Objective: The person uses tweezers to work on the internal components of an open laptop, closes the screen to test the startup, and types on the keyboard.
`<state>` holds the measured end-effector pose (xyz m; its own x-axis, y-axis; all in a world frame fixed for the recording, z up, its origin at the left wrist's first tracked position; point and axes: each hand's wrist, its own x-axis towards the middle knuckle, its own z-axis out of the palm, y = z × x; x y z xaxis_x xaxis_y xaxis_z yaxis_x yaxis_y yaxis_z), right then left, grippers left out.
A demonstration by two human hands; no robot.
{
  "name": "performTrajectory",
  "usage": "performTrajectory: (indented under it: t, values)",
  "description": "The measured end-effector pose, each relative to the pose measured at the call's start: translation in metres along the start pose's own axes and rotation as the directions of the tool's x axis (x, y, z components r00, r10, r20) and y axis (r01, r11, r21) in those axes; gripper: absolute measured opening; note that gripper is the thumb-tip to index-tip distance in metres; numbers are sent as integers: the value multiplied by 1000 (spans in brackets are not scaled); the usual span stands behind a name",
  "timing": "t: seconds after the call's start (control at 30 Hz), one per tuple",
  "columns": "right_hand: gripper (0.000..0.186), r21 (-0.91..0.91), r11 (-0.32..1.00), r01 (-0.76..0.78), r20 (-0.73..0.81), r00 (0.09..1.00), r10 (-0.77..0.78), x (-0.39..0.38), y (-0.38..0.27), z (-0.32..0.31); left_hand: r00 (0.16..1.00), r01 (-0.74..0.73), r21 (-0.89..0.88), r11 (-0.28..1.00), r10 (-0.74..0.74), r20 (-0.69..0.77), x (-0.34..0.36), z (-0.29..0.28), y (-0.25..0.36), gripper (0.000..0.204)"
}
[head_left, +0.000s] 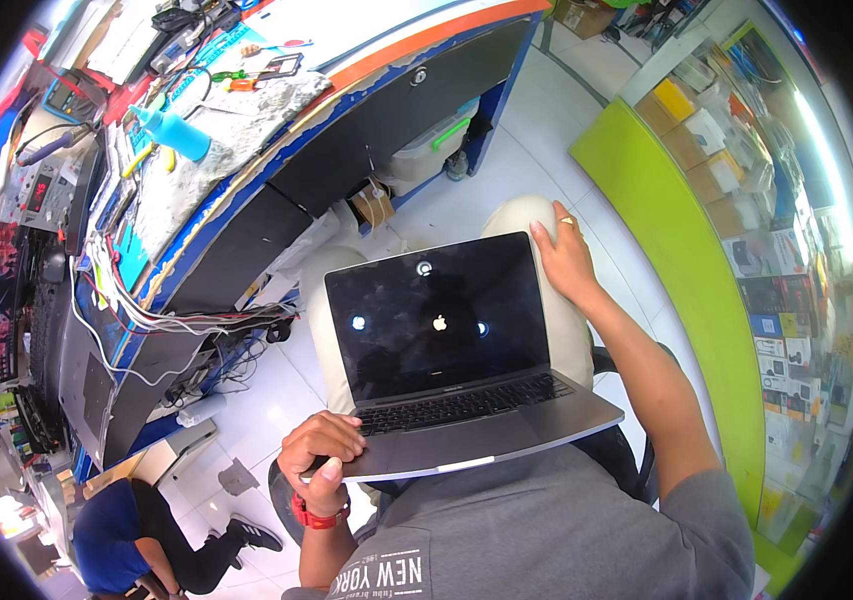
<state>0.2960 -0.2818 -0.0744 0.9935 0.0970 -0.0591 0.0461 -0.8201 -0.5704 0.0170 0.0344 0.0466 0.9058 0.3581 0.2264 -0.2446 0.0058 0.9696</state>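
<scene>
Tiled floor (522,165); left hand (320,447) around laptop (447,350) corner, right (566,258) loose against knee (515,214).

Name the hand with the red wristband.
The left hand, holding the near-left corner of the laptop; the right hand, at the knee, has a bare wrist.

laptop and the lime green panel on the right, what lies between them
In the head view, between the laptop and the lime green panel lie the beige right trouser leg, right forearm and white floor tiles.
</scene>
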Motion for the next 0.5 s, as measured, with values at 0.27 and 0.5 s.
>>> performTrajectory:
  t: [0.27, 0.5]
  values:
    - [74, 4, 1000, 7, -3, 1000, -7, -1, 3, 0, 1000, 19, -29, 999, -19, -17, 0, -1, -3, 32]
    - [75, 3, 1000, -8, 20, 1000, 8, -1, -2, -3, 1000, 17, -21, 1000, -17, -13, -1, -2, -3, 32]
